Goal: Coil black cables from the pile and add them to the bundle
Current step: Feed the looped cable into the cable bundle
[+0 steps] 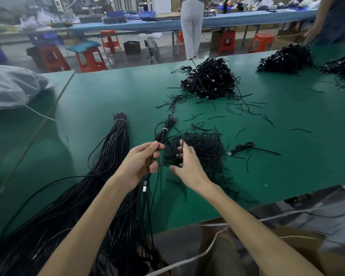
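Note:
My left hand (142, 163) grips a thin black cable (157, 188) above the green table (100, 100); the cable's silver plug (144, 186) hangs below my wrist. My right hand (184, 163) pinches the same cable's loop just to the right. A long bundle of straight black cables (116, 148), tied with a white band, runs from the near left edge toward the middle. A small banded tuft of black ties (165, 126) lies just beyond my hands. A heap of coiled cables (209, 80) sits further back.
Loose black ties (203, 148) are spread under and right of my hands. One coiled cable with a plug (245, 147) lies to the right. More cable heaps (287, 58) sit at the far right. A white bag (10, 86) rests at the left. A person (191, 26) stands beyond the table.

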`<state>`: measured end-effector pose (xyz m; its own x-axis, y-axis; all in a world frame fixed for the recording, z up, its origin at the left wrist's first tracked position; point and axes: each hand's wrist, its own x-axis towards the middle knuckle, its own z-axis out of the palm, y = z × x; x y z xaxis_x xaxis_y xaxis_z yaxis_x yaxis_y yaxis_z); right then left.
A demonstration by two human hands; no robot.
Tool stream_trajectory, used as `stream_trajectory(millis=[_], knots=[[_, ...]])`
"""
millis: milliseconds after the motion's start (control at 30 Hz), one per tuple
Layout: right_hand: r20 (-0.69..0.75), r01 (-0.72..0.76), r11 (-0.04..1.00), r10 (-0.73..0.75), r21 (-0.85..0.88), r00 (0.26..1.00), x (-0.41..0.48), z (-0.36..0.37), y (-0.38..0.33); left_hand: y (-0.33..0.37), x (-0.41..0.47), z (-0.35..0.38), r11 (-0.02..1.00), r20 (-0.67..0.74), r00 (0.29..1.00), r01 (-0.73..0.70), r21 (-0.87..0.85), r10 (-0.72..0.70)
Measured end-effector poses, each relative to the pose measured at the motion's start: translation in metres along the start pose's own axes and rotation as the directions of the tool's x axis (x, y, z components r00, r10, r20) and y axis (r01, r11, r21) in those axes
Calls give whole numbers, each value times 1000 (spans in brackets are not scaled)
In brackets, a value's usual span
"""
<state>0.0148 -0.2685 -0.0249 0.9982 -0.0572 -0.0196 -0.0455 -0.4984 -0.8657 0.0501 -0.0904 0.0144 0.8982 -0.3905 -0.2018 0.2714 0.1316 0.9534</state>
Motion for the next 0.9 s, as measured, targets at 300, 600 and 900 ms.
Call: stream_trajectory(millis=[300, 600, 900], knots=[[-80, 320, 653, -505, -687, 860, -9, -15, -16, 0, -14, -20, 856, 98, 987, 60, 513, -128], [268, 426, 786, -337, -447, 903, -25, -3, -16, 17, -24, -44, 930, 305, 951, -67, 361, -50], [165, 369, 871, -332, -323, 929, -31, -2, -12, -4, -28, -77, 968, 324, 941, -15, -249, 98]])
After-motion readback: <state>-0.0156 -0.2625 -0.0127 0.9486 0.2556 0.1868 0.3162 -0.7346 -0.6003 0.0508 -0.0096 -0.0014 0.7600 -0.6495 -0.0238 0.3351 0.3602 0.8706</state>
